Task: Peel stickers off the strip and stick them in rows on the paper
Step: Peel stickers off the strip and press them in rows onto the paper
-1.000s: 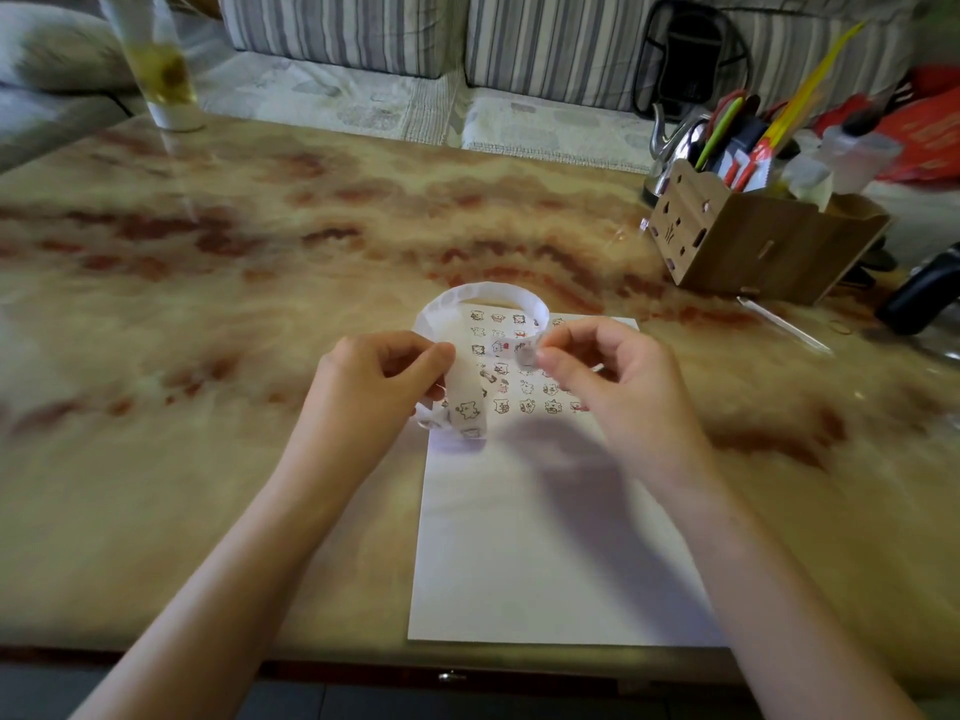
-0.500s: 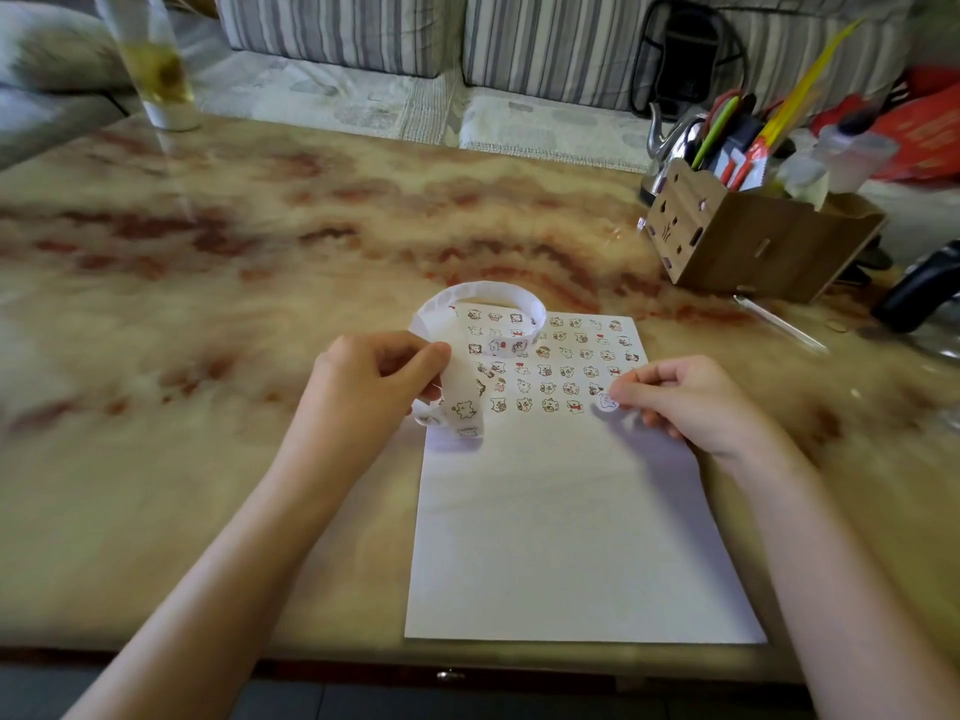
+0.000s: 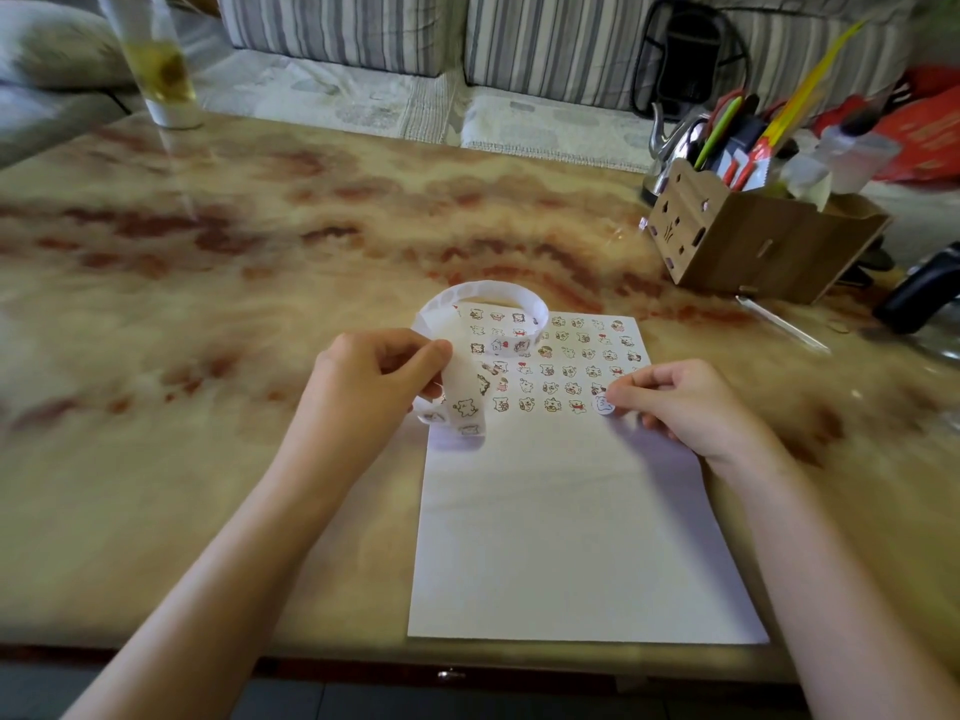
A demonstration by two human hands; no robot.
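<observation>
A white sheet of paper [image 3: 571, 537] lies on the table, its far third covered with rows of small cartoon stickers [image 3: 566, 366]. My left hand [image 3: 374, 387] pinches a curling white sticker strip [image 3: 467, 402] that loops up over the paper's far left corner. My right hand [image 3: 680, 402] pinches a small round sticker [image 3: 602, 403] at its fingertips, right at the right end of the nearest row on the paper. Whether it is stuck down I cannot tell.
A marble-patterned table [image 3: 260, 304] carries a cardboard organiser [image 3: 748, 241] full of pens and scissors at the far right, and a glass of yellow drink [image 3: 161, 70] at the far left. A black object [image 3: 919, 288] lies at the right edge. A striped sofa stands behind.
My right hand left the strip with a peeled sticker, moved right and toward me, then settled at the end of the nearest row. My left hand kept holding the strip.
</observation>
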